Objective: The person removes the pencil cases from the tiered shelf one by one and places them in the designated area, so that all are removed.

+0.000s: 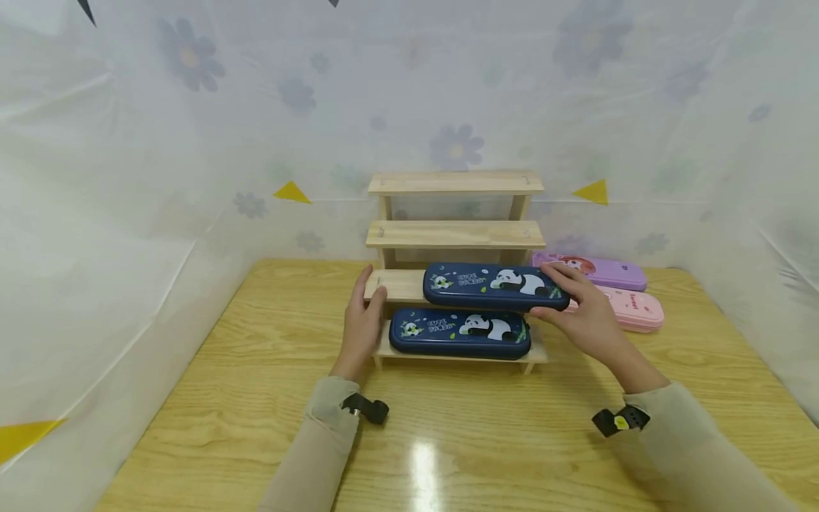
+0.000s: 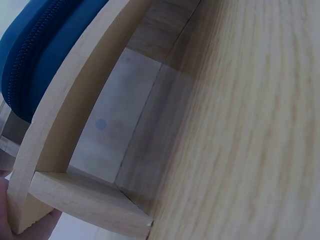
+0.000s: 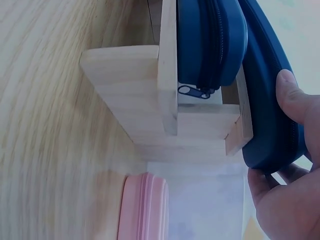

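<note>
A stepped wooden shelf (image 1: 456,234) stands on the table. My right hand (image 1: 591,323) grips the right end of a navy panda pencil case (image 1: 493,286), which lies over the second step from the bottom. This case sits toward the right, so its end sticks out past the board. A second navy panda pencil case (image 1: 459,333) rests on the lowest step. At the shelf's left side my left hand (image 1: 363,331) holds the board end, thumb in front. The right wrist view shows the thumb and fingers around the held case (image 3: 270,95).
Behind the right hand, a purple pencil case (image 1: 604,272) and a pink pencil case (image 1: 640,311) lie on the table (image 1: 256,398), right of the shelf. The two upper steps carry nothing. A pale flowered curtain (image 1: 409,92) hangs behind and along both sides.
</note>
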Tool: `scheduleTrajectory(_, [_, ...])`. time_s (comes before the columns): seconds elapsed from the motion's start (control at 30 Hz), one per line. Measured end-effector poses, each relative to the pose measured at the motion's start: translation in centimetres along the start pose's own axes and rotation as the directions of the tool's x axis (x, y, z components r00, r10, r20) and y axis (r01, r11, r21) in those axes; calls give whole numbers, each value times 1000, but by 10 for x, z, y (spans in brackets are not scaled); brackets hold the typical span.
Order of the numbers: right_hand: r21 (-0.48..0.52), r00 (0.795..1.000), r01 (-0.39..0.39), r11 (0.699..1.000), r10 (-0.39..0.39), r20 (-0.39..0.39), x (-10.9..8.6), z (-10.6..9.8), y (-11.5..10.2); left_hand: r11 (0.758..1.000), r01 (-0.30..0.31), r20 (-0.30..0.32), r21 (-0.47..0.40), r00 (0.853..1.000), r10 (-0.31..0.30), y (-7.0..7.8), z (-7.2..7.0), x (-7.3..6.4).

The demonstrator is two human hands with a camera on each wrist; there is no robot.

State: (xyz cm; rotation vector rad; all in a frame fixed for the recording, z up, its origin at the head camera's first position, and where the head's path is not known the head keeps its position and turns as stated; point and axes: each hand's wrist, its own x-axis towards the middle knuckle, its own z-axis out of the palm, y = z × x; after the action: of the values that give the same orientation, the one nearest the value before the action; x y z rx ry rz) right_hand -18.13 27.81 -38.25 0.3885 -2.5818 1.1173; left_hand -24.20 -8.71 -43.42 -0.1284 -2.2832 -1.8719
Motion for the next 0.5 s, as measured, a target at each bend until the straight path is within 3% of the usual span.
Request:
scheduleTrajectory(0.23, [-6,1000,-6,1000,5,-25,-7,-8,2,1000,-6,6,-17,1000,6,-1,0,0])
scheduleTrajectory(0.5, [44,997,-79,996,79,-12,-14,-19,4,1000,8,25,-9,1000,-8,-1,-2,0])
